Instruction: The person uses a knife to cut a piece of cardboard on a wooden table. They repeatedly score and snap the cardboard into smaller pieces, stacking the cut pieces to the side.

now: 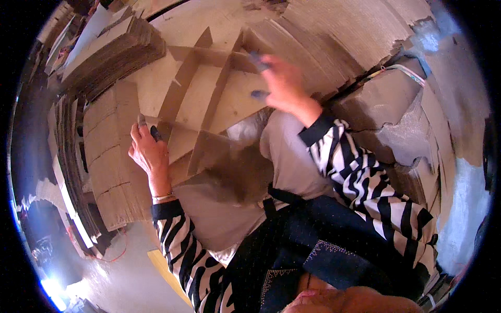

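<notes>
A grid of interlocked cardboard strips, a box divider (216,94), stands on edge over a pale wooden board (195,107) in front of me. My left hand (150,151) is at its near left corner, thumb and forefinger bent about the end of a cross strip. Dark covers sit on some of its fingertips. Beyond the divider's far right side is my right hand (284,83), smeared by motion. Its dark-tipped thumb and forefinger are spread apart, with nothing visible between them.
Flat cardboard strips (308,52) lie stacked at the far right. Another stack of cardboard (115,52) rises at the far left, with more cardboard bundles (112,151) beside my left hand. Torn cardboard and plastic wrap (409,133) lie to the right of my knee.
</notes>
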`<state>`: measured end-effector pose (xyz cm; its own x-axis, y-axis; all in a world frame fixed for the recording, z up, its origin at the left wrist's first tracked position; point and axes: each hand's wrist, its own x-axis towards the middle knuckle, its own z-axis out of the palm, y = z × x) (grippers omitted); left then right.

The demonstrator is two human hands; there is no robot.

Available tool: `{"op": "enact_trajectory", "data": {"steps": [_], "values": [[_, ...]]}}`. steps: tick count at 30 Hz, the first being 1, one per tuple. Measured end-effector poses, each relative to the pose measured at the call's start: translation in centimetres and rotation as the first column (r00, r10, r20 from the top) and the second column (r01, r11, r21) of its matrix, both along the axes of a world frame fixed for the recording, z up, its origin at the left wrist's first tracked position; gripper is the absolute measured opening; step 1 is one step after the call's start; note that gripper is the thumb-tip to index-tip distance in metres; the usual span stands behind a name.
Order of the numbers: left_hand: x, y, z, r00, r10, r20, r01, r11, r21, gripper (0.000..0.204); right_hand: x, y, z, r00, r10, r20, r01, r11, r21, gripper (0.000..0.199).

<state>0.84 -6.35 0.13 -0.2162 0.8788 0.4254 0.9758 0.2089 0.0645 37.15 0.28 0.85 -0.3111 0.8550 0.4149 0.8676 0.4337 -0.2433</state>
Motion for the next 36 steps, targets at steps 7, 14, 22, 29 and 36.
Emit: {"op": "enact_trajectory", "data": {"steps": [7, 14, 22, 29, 36], "values": [[3.6, 4.0, 1.4, 0.996, 0.039, 0.075, -0.008, 0.925, -0.38, 0.046, 11.0, 2.1, -5.0, 0.956, -0.275, 0.104, 0.279, 0.96, -0.028, 0.053], [-0.9, 5.3, -1.7, 0.97, 0.143, 0.198, -0.04, 0.892, -0.449, 0.029, -1.2, 4.0, 2.6, 0.924, 0.12, -0.363, -0.161, 0.983, -0.086, 0.029], [0.4, 5.8, -2.9, 0.961, 0.046, 0.274, 0.065, 0.922, -0.382, 0.038, -4.4, 7.1, -2.3, 0.885, 0.255, -0.39, -0.364, 0.901, -0.236, 0.033], [1.2, 5.6, -1.6, 0.967, 0.089, 0.239, 0.022, 0.903, -0.429, 0.04, -3.8, 5.0, -2.5, 0.947, 0.244, -0.211, -0.277, 0.949, -0.148, 0.028], [1.5, 5.8, -1.9, 0.971, 0.125, 0.206, -0.031, 0.913, -0.407, 0.036, -5.0, 4.4, -4.3, 0.913, 0.387, -0.128, -0.393, 0.919, -0.022, 0.027]]}}
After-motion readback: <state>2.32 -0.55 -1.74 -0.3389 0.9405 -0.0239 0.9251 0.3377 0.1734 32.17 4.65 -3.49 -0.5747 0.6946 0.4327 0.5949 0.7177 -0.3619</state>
